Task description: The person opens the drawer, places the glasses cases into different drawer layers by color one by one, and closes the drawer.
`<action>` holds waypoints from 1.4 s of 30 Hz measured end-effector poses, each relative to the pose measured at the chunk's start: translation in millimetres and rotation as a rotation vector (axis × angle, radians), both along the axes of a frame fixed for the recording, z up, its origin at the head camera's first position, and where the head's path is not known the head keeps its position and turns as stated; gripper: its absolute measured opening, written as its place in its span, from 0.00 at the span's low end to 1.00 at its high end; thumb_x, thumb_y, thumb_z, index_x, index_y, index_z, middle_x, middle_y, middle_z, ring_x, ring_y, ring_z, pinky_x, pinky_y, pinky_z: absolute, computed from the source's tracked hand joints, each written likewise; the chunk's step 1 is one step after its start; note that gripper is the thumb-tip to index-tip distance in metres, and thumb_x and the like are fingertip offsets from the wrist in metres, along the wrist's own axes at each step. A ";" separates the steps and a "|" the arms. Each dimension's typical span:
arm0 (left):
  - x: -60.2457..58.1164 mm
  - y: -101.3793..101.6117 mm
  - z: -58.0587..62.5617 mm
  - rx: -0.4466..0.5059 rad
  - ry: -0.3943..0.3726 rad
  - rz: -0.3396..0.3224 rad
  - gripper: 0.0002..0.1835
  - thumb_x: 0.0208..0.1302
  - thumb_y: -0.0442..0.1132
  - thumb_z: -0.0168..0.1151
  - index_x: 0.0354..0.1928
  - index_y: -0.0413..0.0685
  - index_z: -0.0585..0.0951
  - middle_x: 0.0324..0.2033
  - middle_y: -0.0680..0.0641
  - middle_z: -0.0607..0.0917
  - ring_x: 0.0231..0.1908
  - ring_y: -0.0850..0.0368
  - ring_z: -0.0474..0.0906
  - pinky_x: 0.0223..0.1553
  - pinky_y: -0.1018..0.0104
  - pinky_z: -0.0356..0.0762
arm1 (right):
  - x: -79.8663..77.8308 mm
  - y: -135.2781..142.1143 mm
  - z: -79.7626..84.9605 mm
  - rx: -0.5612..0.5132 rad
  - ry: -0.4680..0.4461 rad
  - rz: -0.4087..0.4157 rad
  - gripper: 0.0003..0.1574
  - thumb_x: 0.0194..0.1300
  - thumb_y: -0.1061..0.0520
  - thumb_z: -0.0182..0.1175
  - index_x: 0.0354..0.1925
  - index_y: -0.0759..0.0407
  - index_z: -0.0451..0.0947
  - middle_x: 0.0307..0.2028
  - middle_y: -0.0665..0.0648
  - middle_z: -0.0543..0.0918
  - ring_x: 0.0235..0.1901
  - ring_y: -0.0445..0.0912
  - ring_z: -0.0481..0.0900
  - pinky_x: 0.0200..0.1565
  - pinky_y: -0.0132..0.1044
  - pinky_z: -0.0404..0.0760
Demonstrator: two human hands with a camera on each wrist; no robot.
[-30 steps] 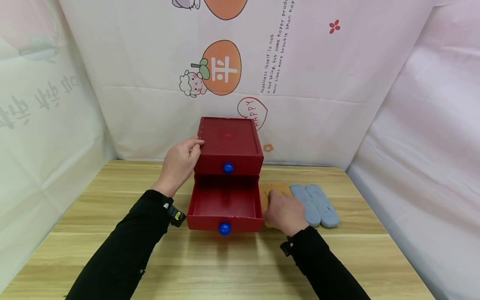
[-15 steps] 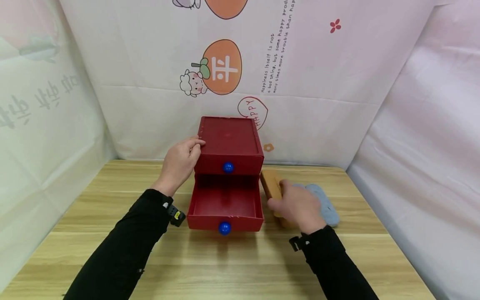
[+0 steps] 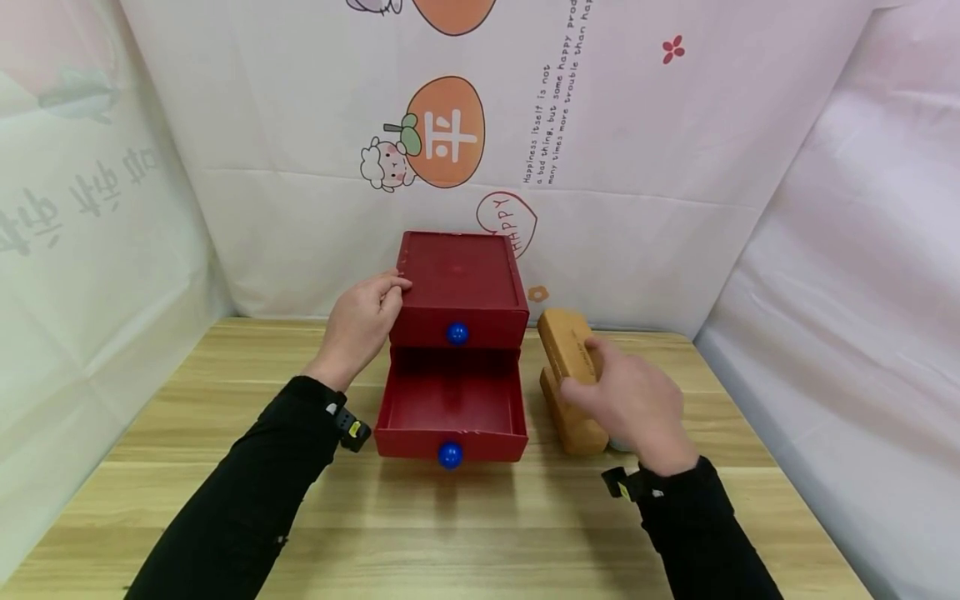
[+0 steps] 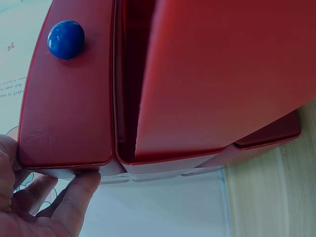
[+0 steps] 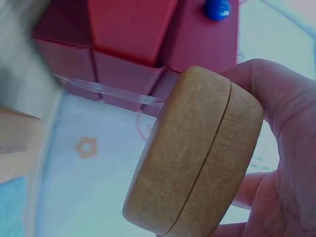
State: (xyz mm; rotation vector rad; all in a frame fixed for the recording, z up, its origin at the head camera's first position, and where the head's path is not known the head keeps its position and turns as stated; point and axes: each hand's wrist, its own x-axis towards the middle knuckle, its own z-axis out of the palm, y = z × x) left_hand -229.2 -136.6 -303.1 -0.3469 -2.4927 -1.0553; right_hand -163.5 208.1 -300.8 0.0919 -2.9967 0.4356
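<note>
The red drawer cabinet (image 3: 459, 271) stands on the table with its lower drawer (image 3: 452, 444) pulled out and nothing inside it. My left hand (image 3: 358, 323) grips the cabinet's upper left edge, with fingertips (image 4: 86, 182) against the side wall in the left wrist view. To the right, my right hand (image 3: 637, 408) holds a tan, seamed glasses case (image 5: 192, 153) raised and tilted above the table. Below it lies a second tan glasses case (image 3: 583, 432). A sliver of a blue-grey case (image 3: 619, 445) shows beside it, the rest hidden behind my right hand.
The cabinet's upper drawer is closed and has a blue round knob (image 3: 457, 334); a similar knob (image 3: 450, 455) sits on the lower drawer front. White printed cloth (image 3: 300, 125) hangs behind and along both sides of the wooden table (image 3: 450, 533).
My right hand has lifted one tan glasses case off the table and moved it up and right, uncovering the other tan case. My left hand and the cabinet have stayed in place.
</note>
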 end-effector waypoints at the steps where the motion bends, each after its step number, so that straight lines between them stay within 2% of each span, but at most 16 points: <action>1: -0.1 0.2 -0.1 0.000 -0.001 -0.001 0.23 0.75 0.49 0.40 0.58 0.49 0.81 0.66 0.46 0.73 0.66 0.52 0.66 0.66 0.52 0.66 | 2.0 0.7 2.5 -0.004 0.011 -0.001 0.45 0.57 0.32 0.55 0.70 0.44 0.64 0.23 0.52 0.74 0.22 0.48 0.70 0.19 0.41 0.65; 6: 0.3 0.3 0.1 0.000 -0.006 -0.004 0.23 0.75 0.49 0.40 0.58 0.49 0.80 0.66 0.46 0.73 0.66 0.52 0.66 0.66 0.51 0.66 | 12.3 3.5 15.2 -0.031 0.055 0.001 0.45 0.56 0.30 0.55 0.69 0.42 0.65 0.32 0.51 0.79 0.28 0.47 0.73 0.21 0.41 0.69; 11: 1.0 0.3 1.5 0.003 -0.013 -0.005 0.24 0.75 0.49 0.39 0.59 0.48 0.80 0.67 0.46 0.73 0.67 0.52 0.65 0.66 0.52 0.65 | 23.9 3.8 28.4 -0.066 0.074 0.014 0.44 0.55 0.29 0.57 0.69 0.38 0.65 0.35 0.51 0.80 0.30 0.47 0.74 0.24 0.41 0.69; 20: 0.6 0.7 1.5 -0.005 -0.008 0.000 0.24 0.75 0.49 0.39 0.59 0.48 0.80 0.67 0.46 0.73 0.67 0.52 0.65 0.66 0.51 0.65 | 44.5 -1.1 46.5 -0.109 0.102 0.131 0.44 0.55 0.29 0.60 0.68 0.38 0.66 0.45 0.52 0.82 0.36 0.46 0.77 0.26 0.40 0.72; 28: 0.6 1.1 1.5 -0.002 -0.011 0.002 0.24 0.75 0.49 0.39 0.58 0.48 0.80 0.67 0.46 0.72 0.67 0.53 0.65 0.66 0.51 0.65 | 48.4 -16.4 41.4 -0.176 0.027 0.243 0.40 0.53 0.31 0.64 0.63 0.33 0.69 0.42 0.47 0.81 0.36 0.43 0.77 0.29 0.39 0.77; 37: 0.6 0.9 1.1 0.002 -0.020 -0.001 0.25 0.75 0.50 0.39 0.59 0.48 0.80 0.67 0.46 0.72 0.67 0.53 0.65 0.66 0.51 0.65 | 42.9 -37.5 34.7 -0.078 0.015 0.275 0.35 0.50 0.35 0.64 0.59 0.28 0.73 0.33 0.43 0.79 0.30 0.42 0.74 0.27 0.38 0.75; 42: -0.2 1.2 1.5 0.008 -0.008 0.000 0.24 0.75 0.48 0.39 0.58 0.48 0.81 0.67 0.46 0.73 0.67 0.54 0.65 0.66 0.52 0.66 | 39.1 -46.0 31.6 -0.073 -0.023 0.296 0.34 0.49 0.35 0.64 0.58 0.29 0.74 0.33 0.43 0.79 0.31 0.41 0.74 0.26 0.37 0.75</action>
